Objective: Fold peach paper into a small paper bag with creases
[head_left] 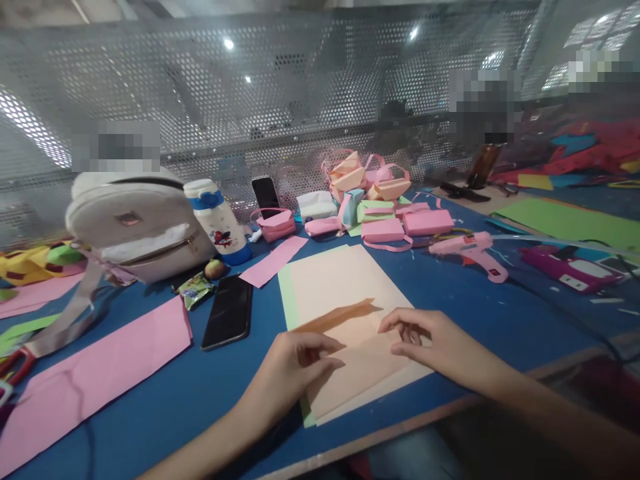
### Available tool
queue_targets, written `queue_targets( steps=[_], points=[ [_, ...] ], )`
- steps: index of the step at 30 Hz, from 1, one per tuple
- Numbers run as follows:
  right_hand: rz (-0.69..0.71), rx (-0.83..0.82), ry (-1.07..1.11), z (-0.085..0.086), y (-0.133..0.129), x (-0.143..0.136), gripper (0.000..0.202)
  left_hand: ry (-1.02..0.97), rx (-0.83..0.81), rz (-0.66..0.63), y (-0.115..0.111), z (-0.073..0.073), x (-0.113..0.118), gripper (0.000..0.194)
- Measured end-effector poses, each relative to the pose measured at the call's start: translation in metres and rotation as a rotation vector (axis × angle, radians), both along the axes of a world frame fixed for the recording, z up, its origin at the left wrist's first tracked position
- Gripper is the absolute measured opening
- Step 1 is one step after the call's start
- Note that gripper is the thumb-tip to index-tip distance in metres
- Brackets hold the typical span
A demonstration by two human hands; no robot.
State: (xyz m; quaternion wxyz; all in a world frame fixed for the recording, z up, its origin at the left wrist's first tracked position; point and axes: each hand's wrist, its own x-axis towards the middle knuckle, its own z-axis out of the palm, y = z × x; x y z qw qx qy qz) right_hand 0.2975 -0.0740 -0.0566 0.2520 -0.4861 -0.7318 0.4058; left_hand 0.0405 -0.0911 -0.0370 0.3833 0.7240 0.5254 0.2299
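A peach sheet of paper [357, 373] lies in front of me, with its far part creased and a folded strip standing up. My left hand [300, 367] is at the sheet's left side, thumb and forefinger closed on the folded paper. On the right side, my right hand [423, 337] has curled fingers, with thumb and forefinger at the paper's edge. Beneath lie a larger pale peach sheet [340, 273] and a light green sheet [289, 300], mostly covered.
Pink paper [110, 373] and a black phone [227, 312] lie left. Behind are a white backpack [145, 220], a bottle [217, 223] and several small paper bags [383, 232]. A pink glue gun [470, 252] with its cord lies right, near a purple device [570, 270].
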Motion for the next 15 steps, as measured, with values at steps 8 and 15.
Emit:
queue_targets(
  steps=[8, 15],
  points=[
    [0.01, -0.008, 0.046, -0.0012, 0.0008, 0.0027, 0.007, -0.193, -0.066, -0.011, -0.0023, -0.0069, -0.0024, 0.016],
    [0.07, 0.12, -0.069, 0.006, 0.0009, 0.0015, 0.018, -0.122, 0.021, -0.016, -0.0013, -0.0079, -0.0021, 0.019]
  ],
)
